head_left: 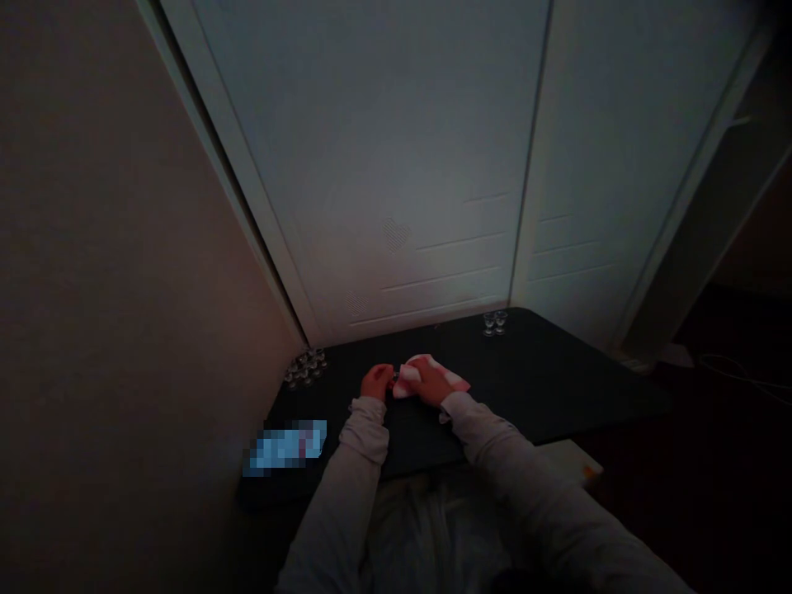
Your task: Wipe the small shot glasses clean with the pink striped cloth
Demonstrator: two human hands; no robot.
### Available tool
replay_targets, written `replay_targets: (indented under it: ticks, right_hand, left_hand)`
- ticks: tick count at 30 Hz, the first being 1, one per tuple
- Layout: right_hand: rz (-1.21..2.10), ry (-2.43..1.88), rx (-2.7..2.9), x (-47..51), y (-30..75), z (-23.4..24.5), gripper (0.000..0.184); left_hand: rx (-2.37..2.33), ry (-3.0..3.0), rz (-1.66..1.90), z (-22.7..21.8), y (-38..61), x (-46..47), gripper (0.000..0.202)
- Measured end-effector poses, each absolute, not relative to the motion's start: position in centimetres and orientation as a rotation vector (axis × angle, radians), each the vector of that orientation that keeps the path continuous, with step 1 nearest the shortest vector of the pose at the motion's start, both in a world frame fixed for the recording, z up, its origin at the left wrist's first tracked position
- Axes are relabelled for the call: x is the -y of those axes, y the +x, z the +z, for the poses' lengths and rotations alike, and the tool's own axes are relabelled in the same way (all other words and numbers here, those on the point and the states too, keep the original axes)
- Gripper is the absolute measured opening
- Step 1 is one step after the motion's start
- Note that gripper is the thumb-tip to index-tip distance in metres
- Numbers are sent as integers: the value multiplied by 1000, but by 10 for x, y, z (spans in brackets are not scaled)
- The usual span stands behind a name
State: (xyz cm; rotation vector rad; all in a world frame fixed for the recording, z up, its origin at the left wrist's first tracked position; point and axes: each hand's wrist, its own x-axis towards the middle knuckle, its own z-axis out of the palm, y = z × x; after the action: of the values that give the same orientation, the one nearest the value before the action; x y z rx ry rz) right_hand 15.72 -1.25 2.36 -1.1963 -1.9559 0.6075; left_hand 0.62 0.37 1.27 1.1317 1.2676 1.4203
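Observation:
Over the dark table (426,437), both hands meet in front of me. My right hand (433,384) is closed on a pink and white cloth (459,382), which hangs out past the fingers. My left hand (376,383) is curled closed right beside the cloth, holding what looks like a small stemmed glass (396,375). Only a glint of that glass shows between the hands; the fingers and cloth cover the rest. Two small stemmed glasses (495,323) stand side by side near the back edge of the table. A cluster of several similar glasses (305,367) stands at the left edge.
A lit, blurred-out screen (285,448) lies at the table's front left. White panelled doors (396,165) rise directly behind the table, and a wall (124,330) closes the left side. Under the front edge at right is a pale box-like object (569,462). The light is dim.

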Motion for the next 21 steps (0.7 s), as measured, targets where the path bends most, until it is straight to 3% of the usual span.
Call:
replay_targets:
  ticks: [21]
  right_hand:
    - [629,-1176,1981,7,158,19,34]
  left_hand:
    - [-1274,1166,1416,15,6,-1,31]
